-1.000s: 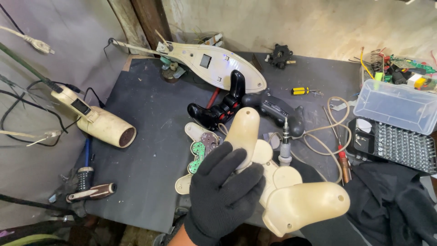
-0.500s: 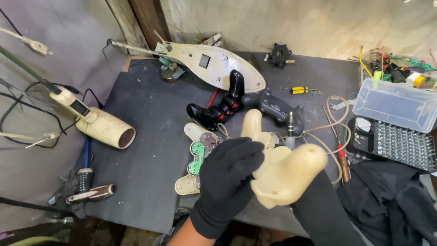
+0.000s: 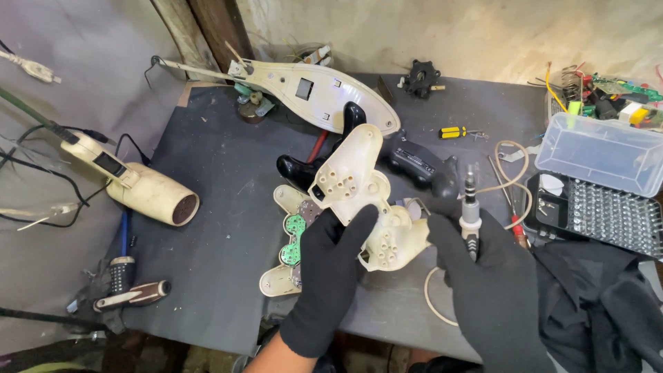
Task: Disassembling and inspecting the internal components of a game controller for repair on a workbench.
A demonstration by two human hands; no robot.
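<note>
Cream controller shell [image 3: 359,200] is up off the tabletop [image 3: 228,207], held tilted with its inside facing the camera, so all the little round button holes and screw posts show. The left hand [image 3: 331,276], in a black glove, is clamped on its lower edge from below, thumb across the front.

Going left to right: way off to the left of that hand lies a cream hair dryer [image 3: 138,183] with its nozzle pointing toward the person, and nearer the front edge a dark-handled tool [image 3: 135,293] lies flat. Just beside the left hand, a second cream shell half [image 3: 286,273] lies on the tabletop with a green circuit board [image 3: 293,238] on it. Behind the held shell there's a black controller [image 3: 311,166], and further back a long cream housing with a small screen [image 3: 318,93].

The right hand [image 3: 494,276], also gloved, is closed around a small screwdriver [image 3: 470,207], held upright just to the right of the shell, tip up. Another black controller part [image 3: 421,166] sits just above that hand. Right of it is an open bit set [image 3: 601,214], with a clear plastic box [image 3: 601,152] behind it, and a black cloth [image 3: 608,304] lower down.
</note>
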